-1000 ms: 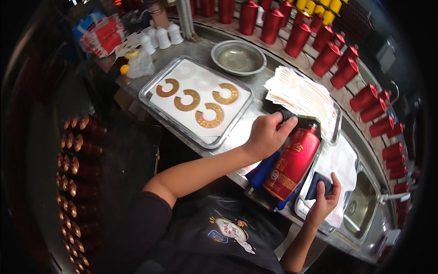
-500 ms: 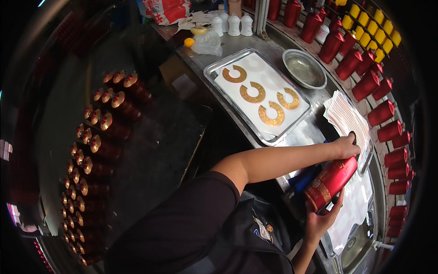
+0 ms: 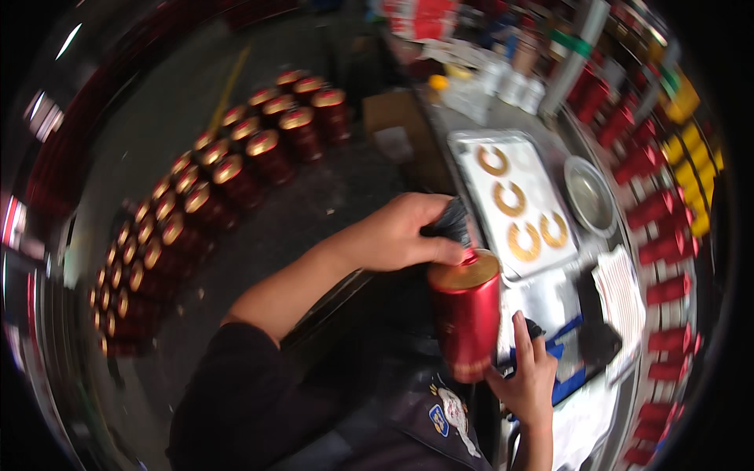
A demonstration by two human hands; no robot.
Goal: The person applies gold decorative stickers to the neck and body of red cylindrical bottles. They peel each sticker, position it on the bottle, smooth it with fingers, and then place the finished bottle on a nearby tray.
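Progress: I judge the work to be part done. Gold-topped bottles (image 3: 208,208) stand in close rows well to the left of the metal tray (image 3: 540,269); I class these as finished. The long line of plain red bottles (image 3: 667,290) to the right of the tray shows no gold that I can make out through the blur, so I class it as outstanding. The tray itself carries four gold C-shaped pieces (image 3: 499,202) on its white sheet, apparently unused.

The red bottle (image 3: 465,314) in my grasp is on the near side of the tray, between it and my body, slightly tilted. Gold shows around its shoulder; whether that ring is complete I cannot tell.

Hands: my left hand (image 3: 397,235), just left of the tray's near end, is closed at the bottle's neck, thumb pressed in, with a black item (image 3: 449,224) at the fingers; whether worn or held is unclear. My right hand (image 3: 530,385), nearer me than the tray, is spread, index finger extended, thumb by the bottle's lower side, contact not confirmed
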